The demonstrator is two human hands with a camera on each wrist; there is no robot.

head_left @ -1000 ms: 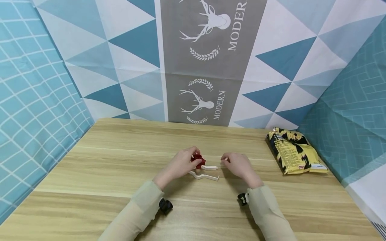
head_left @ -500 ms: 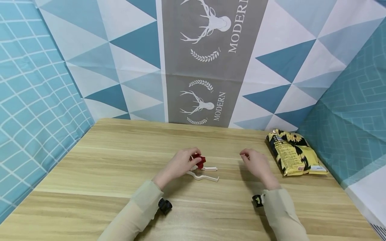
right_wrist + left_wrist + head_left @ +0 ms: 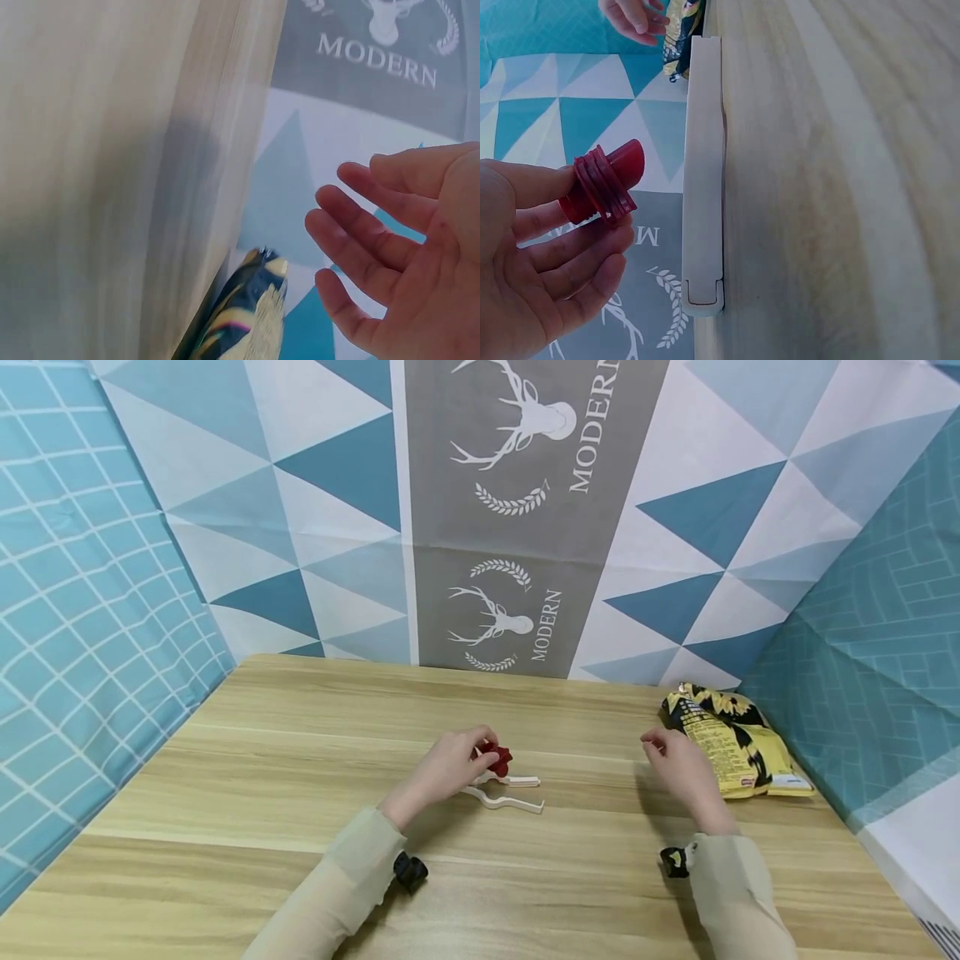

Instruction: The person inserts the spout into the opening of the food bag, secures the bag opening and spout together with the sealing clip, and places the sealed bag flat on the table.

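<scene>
My left hand point(image 3: 450, 766) pinches a small red plastic piece point(image 3: 604, 184) between thumb and fingers. It is a short tube with a ridged collar and a slanted end. Just below the held piece, a white plastic bag clip point(image 3: 517, 805) lies on the table with its two long arms spread apart; in the left wrist view its flat bar point(image 3: 703, 165) shows lengthwise. My right hand point(image 3: 682, 768) holds nothing, its fingers loosely bent in the right wrist view. Nearest to it is a yellow and black bag point(image 3: 738, 752), behind and to its right.
The wooden table point(image 3: 300, 727) reaches back to a patterned cloth wall point(image 3: 345, 602). Blue cloth walls point(image 3: 90, 568) stand at its left and right sides. A black strap camera point(image 3: 410, 870) sits at the left wrist.
My right hand has moved right, away from the red piece and the clip, toward the yellow bag. The left hand stays in place, and the red piece has tilted slightly in its grip.
</scene>
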